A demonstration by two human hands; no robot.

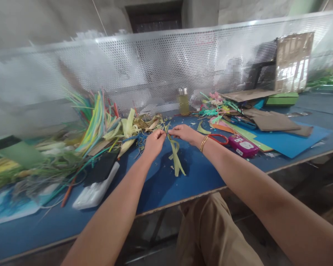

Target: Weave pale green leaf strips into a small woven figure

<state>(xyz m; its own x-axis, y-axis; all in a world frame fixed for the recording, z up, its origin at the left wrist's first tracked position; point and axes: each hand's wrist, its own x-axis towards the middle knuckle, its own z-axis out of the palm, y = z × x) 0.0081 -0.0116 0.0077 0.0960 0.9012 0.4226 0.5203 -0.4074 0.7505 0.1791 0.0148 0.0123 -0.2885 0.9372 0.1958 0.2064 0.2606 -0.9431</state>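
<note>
Both my hands meet over the blue table (160,184) and pinch the top of a bundle of pale green leaf strips (176,157). My left hand (153,142) is closed on the strips from the left. From the right, my right hand (184,133), with a gold bracelet at the wrist, pinches the same strips. The loose ends of the strips hang down and touch the tabletop. A heap of more yellow-green strips (133,127) lies just behind my left hand.
Coloured sticks and straws (95,118) pile up at the left, beside a white plastic case (95,190). Red-handled scissors (218,138), a pink box (242,145), a small bottle (183,100), paper sheets and cardboard (268,120) lie right. A perforated metal screen (166,62) backs the table.
</note>
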